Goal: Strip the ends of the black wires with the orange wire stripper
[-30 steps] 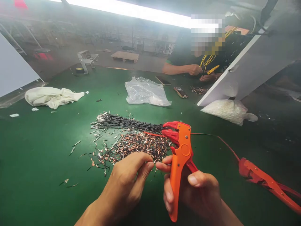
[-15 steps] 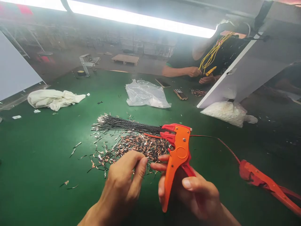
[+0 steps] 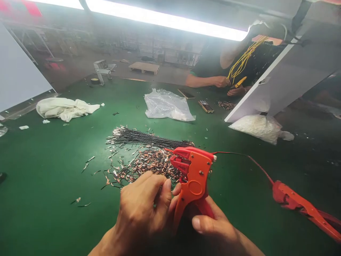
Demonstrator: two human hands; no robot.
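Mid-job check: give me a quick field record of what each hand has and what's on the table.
right hand: grips orange wire stripper, jaws pointing left
left hand: fingers curled against the stripper's handle; contents hidden
behind stripper: black wires, pile of wire scraps
right of hands: red tool on green table
far side: plastic bag, white cloth

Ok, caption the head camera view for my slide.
Orange wire stripper gripped in the right hand beside the left hand, near wire scraps on a green table.
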